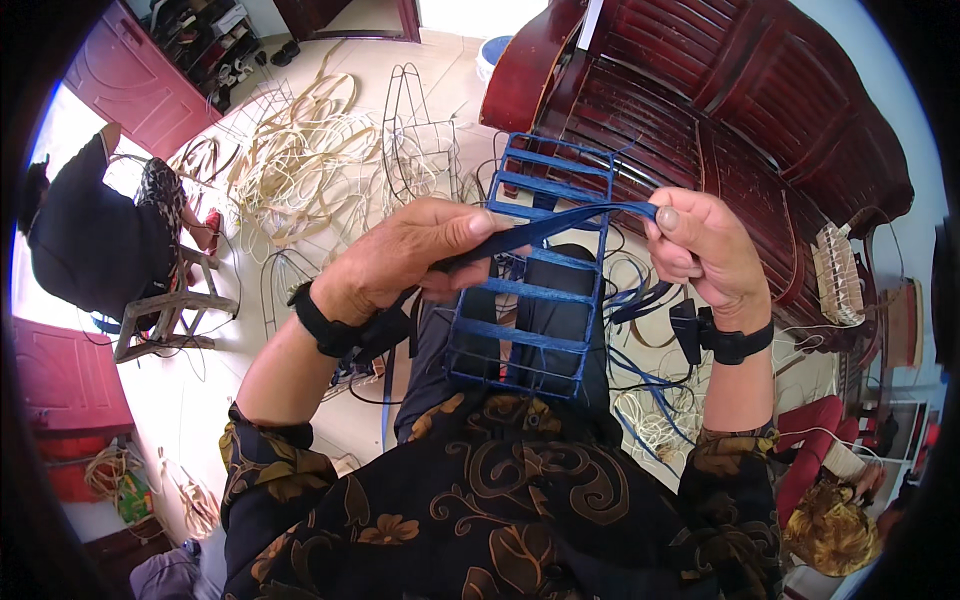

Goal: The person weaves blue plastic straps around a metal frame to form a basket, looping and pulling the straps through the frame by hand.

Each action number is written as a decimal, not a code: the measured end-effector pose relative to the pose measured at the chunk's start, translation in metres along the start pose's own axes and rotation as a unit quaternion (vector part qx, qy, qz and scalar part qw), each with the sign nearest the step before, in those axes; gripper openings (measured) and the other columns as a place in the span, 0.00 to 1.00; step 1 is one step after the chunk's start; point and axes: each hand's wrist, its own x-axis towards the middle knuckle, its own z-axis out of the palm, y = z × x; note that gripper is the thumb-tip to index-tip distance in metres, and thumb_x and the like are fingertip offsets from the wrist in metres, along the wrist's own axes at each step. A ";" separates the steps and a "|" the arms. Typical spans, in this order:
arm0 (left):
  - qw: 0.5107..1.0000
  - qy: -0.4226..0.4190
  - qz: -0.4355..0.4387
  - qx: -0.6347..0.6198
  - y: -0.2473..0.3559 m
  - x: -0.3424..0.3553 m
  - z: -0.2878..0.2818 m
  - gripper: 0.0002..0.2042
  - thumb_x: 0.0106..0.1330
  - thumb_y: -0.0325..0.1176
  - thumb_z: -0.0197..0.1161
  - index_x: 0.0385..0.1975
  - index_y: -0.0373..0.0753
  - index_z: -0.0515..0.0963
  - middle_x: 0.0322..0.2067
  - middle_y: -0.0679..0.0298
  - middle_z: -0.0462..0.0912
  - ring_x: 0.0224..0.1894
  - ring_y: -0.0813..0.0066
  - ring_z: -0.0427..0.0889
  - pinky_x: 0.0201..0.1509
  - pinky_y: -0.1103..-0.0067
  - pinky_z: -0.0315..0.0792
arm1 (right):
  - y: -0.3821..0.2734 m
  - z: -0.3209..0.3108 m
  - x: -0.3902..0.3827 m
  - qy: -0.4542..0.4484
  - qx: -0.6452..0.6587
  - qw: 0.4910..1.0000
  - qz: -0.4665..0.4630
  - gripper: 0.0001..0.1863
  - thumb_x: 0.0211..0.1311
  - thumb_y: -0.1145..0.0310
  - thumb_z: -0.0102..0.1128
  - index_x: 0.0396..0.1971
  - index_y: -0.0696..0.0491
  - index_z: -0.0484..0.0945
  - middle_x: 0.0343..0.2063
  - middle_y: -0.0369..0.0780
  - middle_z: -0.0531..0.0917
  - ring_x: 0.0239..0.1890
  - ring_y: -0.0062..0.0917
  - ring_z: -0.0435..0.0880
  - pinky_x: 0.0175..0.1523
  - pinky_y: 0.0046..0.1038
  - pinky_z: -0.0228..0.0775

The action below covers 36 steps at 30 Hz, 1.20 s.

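The person's left hand [405, 250] at nine o'clock and right hand [705, 245] at three pinch a blue strip [540, 229] above a frame [535, 291], probably wire.

- My shirt [480, 490]: black ground, printed in brown and gold; spiral scrolls and curling stems across the front, with an open five-petalled flower [390, 530] toward my left and outlined leaves below.
- My left sleeve [275, 455]: same black cloth, gold-brown floral print, ending near the elbow.
- My right sleeve [730, 470]: matching, of similar length.
- My left wrist: wide black band [322, 325], bulky black block attached.
- My right wrist: black band [740, 345], rectangular black block [686, 332] attached.
- My trousers [430, 365]: dark, plain, partly hidden.
- My left hand [410, 245] and right hand [710, 245]: bare, nails short.
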 end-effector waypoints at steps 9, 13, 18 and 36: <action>0.981 -0.074 -0.079 -0.161 -0.015 -0.006 0.004 0.14 0.69 0.36 0.55 0.38 0.28 0.76 0.15 0.66 0.71 0.13 0.84 0.60 0.19 0.85 0.56 | -0.006 -0.021 -0.009 -0.009 -0.002 0.999 -0.042 0.09 0.68 0.66 0.54 0.31 0.57 0.73 0.15 0.28 0.68 0.14 0.07 0.57 0.20 0.13 0.48; 0.972 -0.108 -0.129 -0.162 -0.025 -0.013 0.005 0.11 0.68 0.33 0.56 0.35 0.28 0.76 0.15 0.64 0.71 0.14 0.84 0.62 0.17 0.87 0.54 | -0.008 -0.037 -0.014 -0.013 -0.027 0.998 -0.051 0.10 0.67 0.65 0.55 0.30 0.56 0.73 0.15 0.29 0.69 0.14 0.08 0.58 0.20 0.12 0.49; 0.976 -0.129 -0.078 -0.158 -0.018 -0.028 0.016 0.13 0.67 0.33 0.56 0.29 0.26 0.77 0.20 0.52 0.80 0.14 0.75 0.74 0.17 0.83 0.66 | 0.003 -0.043 -0.015 0.039 -0.181 0.983 -0.012 0.10 0.67 0.64 0.55 0.30 0.55 0.74 0.18 0.27 0.70 0.21 0.08 0.64 0.28 0.13 0.55; 0.843 0.095 0.525 0.064 0.018 0.036 0.056 0.10 0.74 0.35 0.45 0.44 0.39 0.73 0.63 0.43 0.63 0.66 0.37 0.59 0.63 0.46 0.63 | 0.041 0.045 -0.014 -0.051 -0.297 0.952 -0.060 0.19 0.71 0.55 0.48 0.33 0.55 0.78 0.19 0.32 0.74 0.24 0.16 0.71 0.29 0.21 0.61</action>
